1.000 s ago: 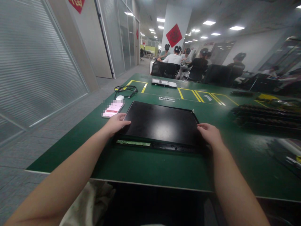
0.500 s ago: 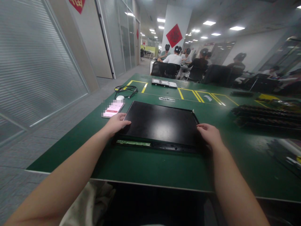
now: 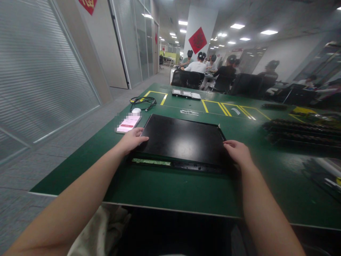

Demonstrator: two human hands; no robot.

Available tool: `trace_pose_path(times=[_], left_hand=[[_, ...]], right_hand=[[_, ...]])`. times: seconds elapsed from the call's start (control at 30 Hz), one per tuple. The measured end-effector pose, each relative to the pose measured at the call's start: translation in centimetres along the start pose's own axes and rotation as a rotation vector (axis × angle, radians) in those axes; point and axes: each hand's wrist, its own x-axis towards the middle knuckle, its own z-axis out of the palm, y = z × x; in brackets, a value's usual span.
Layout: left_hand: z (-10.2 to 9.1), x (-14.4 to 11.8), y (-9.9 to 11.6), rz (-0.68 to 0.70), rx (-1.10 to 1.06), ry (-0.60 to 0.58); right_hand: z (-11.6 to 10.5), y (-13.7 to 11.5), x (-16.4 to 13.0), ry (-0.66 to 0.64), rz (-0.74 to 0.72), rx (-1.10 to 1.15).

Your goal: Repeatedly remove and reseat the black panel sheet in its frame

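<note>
A flat black rectangular panel (image 3: 183,140) lies on the green table (image 3: 170,188) in front of me, with a thin green circuit strip (image 3: 151,161) showing under its near edge. My left hand (image 3: 131,139) grips the panel's near left corner, thumb resting on top. My right hand (image 3: 238,153) holds the near right corner in the same way. The panel lies flat on the table.
A phone with a pink screen (image 3: 128,123), a white mouse (image 3: 136,110) and a coiled black cable (image 3: 142,102) lie at the left. Flat devices (image 3: 185,94) sit at the far edge, dark stacked trays (image 3: 301,132) at the right. Several people sit at a far table.
</note>
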Motion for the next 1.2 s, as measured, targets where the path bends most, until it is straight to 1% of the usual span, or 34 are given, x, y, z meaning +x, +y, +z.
trace_pose_path(times=[0.27,0.43,0.53,0.7,0.8,0.9,1.03,1.2], left_hand=[[0.0,0.2,-0.3,0.008,-0.028,0.011],[-0.1,0.1,-0.1,0.014,-0.028,0.048],[-0.2,0.3,-0.2,0.041,-0.02,0.031],[-0.5,0.8,-0.7,0.132,0.095,0.053],[-0.9,1.2,-1.0,0.152,0.162,0.043],[-1.2,1.6,-1.3,0.184,0.263,0.043],[-1.5,2.2,-1.7,0.224,0.425,0.073],[-1.7,3.1,-2.7,0.259,0.523,0.029]], right_hand=[[0.0,0.1,0.0,-0.005,-0.006,-0.005],[-0.1,0.0,-0.1,-0.024,0.008,-0.02],[-0.2,-0.2,-0.1,-0.034,0.011,-0.022],[-0.1,-0.2,0.0,-0.047,0.027,-0.033],[-0.1,-0.1,0.1,-0.05,0.027,-0.025],[0.0,0.2,0.2,-0.044,0.042,-0.008],[0.2,0.5,0.4,-0.02,0.014,-0.003],[0.3,0.6,0.4,-0.019,0.016,-0.004]])
